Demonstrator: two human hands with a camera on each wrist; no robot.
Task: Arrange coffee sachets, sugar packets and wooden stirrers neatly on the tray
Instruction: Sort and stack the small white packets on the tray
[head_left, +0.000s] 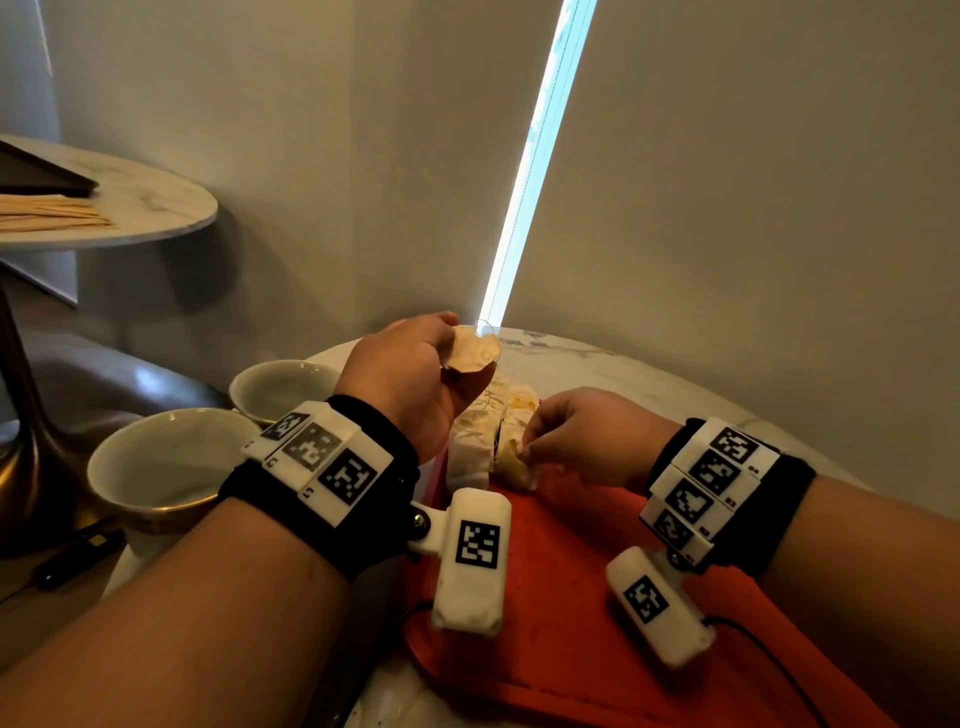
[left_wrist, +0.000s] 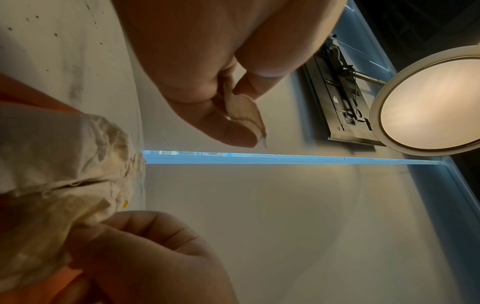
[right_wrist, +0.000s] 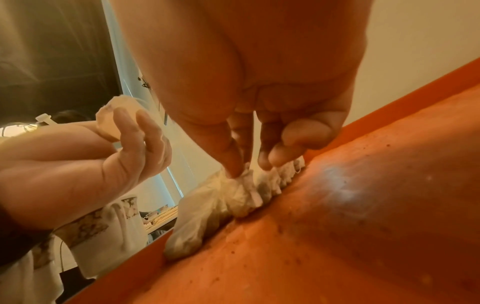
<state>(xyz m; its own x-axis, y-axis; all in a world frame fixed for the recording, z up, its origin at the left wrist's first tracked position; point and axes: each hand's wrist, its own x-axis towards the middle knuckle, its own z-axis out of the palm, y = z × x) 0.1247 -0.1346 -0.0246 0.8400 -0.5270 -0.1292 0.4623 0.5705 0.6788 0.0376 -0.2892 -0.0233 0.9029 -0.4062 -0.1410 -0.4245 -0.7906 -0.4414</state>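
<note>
Left hand raised, pinching one sachet; right hand pinching a crumpled sachet in row on orange tray.

Head view: high, looking forward and down over both forearms at the orange tray on a marble table, wall and blind close behind. Left-wrist view: mounted under the wrist, rolled sideways, aimed along the left hand toward the wall and ceiling lamp; very near the fingers, with the right hand in its lower part. Right-wrist view: just above the tray, facing along the right hand toward the far rim, close on the sachets. Shared by all three: both hands, the sachet row, the tray edge. Cups seen from head and right wrist.
</note>
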